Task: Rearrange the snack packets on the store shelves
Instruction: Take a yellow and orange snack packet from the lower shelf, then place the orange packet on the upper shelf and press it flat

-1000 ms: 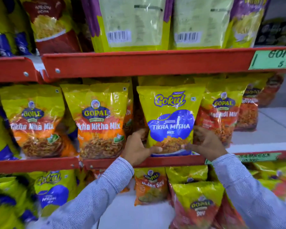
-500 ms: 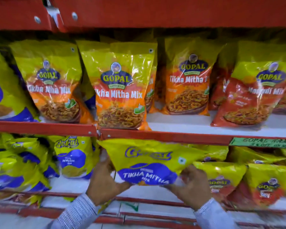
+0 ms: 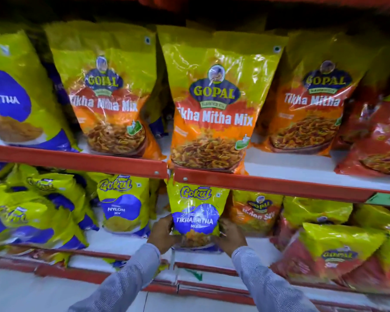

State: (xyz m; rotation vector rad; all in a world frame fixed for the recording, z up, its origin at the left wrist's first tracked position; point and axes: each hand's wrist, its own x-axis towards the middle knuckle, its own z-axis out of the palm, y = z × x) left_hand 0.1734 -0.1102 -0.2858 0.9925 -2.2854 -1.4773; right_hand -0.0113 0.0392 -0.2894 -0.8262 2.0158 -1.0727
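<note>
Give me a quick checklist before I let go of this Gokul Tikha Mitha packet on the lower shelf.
1. Both hands on it: left hand and right hand grip the lower corners of the Gokul Tikha Mitha Mix packet. Ok.
2. Upright, label forward. Ok.
3. Base resting on the lower shelf: hidden by the hands. Cannot tell.
4. Beside its own brand: Gokul Nylon Sev packet on one side. Ok.
5. Other side: a Gopal sev packet, different brand. Not ok.
6. Top clears the red shelf edge: tucked behind it. Cannot tell.
</note>
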